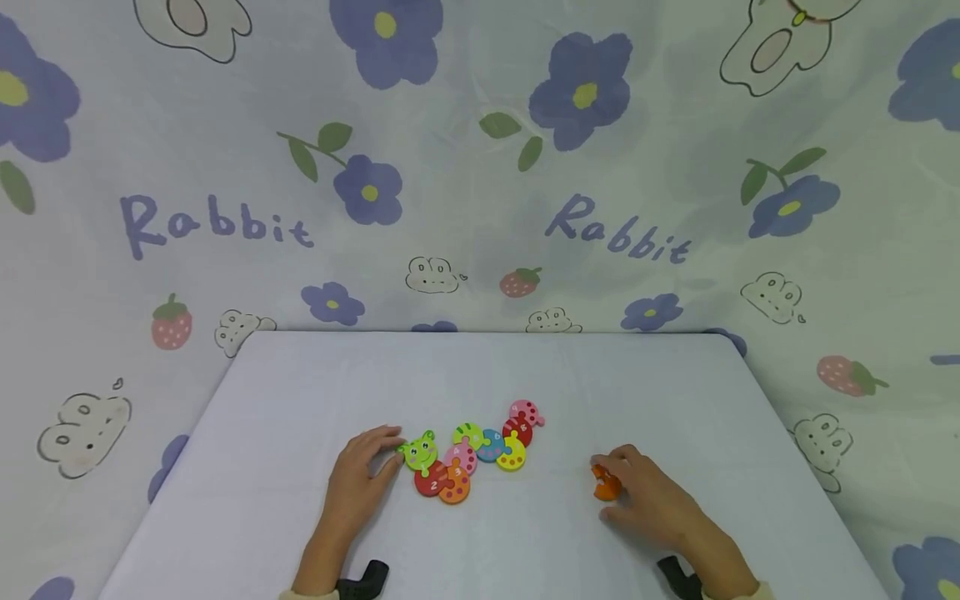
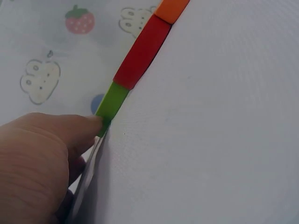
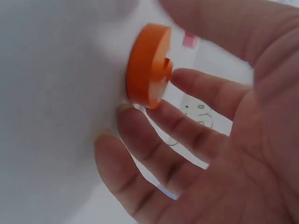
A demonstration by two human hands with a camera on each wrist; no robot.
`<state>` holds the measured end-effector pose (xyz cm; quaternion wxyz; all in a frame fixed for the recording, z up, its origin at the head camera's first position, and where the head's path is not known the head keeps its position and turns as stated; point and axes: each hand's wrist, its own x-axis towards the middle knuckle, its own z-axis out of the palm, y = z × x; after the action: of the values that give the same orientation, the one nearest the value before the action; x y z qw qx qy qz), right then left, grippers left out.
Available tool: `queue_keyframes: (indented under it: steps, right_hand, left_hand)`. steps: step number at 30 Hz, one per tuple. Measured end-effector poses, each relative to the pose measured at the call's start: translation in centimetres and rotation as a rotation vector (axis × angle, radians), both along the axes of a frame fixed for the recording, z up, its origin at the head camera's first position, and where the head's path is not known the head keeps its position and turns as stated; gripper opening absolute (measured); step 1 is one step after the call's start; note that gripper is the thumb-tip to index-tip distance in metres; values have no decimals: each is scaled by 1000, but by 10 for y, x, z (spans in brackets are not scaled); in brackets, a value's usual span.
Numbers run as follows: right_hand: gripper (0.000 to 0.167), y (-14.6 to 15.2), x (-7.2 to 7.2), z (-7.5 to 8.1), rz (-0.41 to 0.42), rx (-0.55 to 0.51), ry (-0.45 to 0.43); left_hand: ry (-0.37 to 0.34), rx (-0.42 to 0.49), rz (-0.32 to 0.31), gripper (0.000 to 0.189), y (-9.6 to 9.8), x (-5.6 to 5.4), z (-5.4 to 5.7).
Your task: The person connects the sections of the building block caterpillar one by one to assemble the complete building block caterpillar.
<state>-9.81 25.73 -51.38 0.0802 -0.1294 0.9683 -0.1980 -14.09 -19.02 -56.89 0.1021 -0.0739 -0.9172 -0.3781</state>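
Note:
A caterpillar puzzle chain of several round, interlocking pieces lies on the white table (image 1: 255, 517). Its left end is a green smiling head piece (image 1: 422, 454), followed by a red piece marked 2 (image 1: 430, 481) and an orange piece marked 3 (image 1: 454, 487). At the far end sits a pink piece (image 1: 524, 411). My left hand (image 1: 360, 479) touches the left edge of the green head with thumb and fingertips. Over to the right, my right hand (image 1: 648, 496) has its fingers loosely around a loose orange piece (image 3: 148, 67); fingertips touch it, while the thumb stays apart.
Between the ends of the chain lie a pink piece (image 1: 461, 457), a green striped piece (image 1: 468, 436), a blue piece (image 1: 491, 446), a yellow piece (image 1: 512, 454) and a red piece (image 1: 517, 432). Behind the table hangs a printed curtain (image 1: 465, 192).

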Motion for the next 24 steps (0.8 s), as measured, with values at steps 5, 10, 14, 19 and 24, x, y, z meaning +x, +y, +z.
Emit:
queue_keyframes:
  steps: [5,10,14,19,24]
  right_hand:
    - [47,-6,-4,-7,-47,29,50]
    - [47,-18,-14,-14,-149,33,45]
    - [48,-31,-26,-13,-194,21,20]
    - [48,-40,-46,-9,-162,-20,31]
    - [51,-49,-66,-6,-111,-52,53]
  left_hand:
    - [30,-1,-5,33,0,-1,-2]
    - [48,-4,-5,33,0,-1,-4]
    - [49,-3,1,33,1,0,-4]
    - [65,-21,9,32,2,1,-5]
    - [63,-8,9,32,3,1,-4]
